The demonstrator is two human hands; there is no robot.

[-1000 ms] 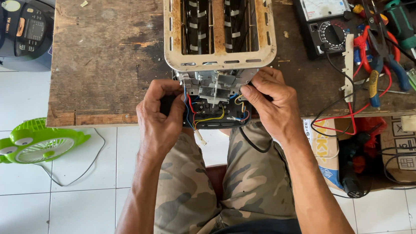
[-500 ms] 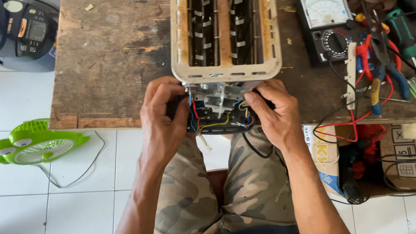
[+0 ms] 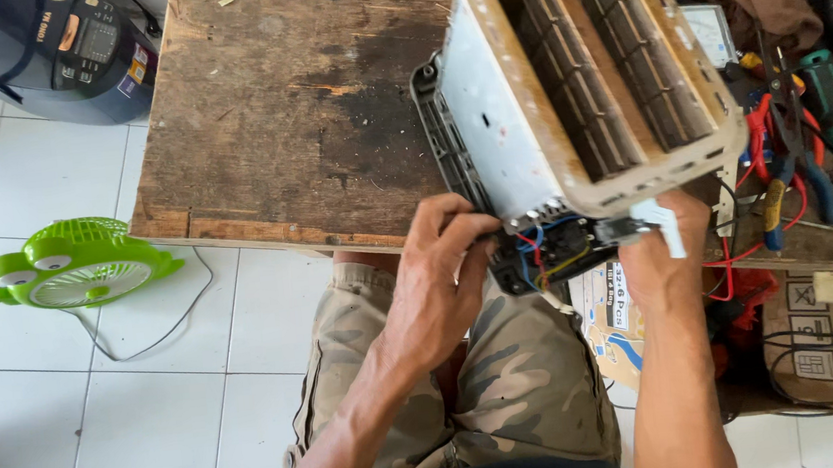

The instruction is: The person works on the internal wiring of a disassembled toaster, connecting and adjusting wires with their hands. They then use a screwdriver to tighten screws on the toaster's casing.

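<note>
Gripping tilted toaster [image 3: 566, 100]: left hand [image 3: 436, 282]; right hand [image 3: 665, 257]

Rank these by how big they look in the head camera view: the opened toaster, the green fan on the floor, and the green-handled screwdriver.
Largest to smallest, as they appear:
1. Opened toaster, held tilted by both hands; it is nearer the camera, which inflates it.
2. Green fan on the tiled floor, farther away.
3. Green-handled screwdriver, partly covered by other tools.
</note>
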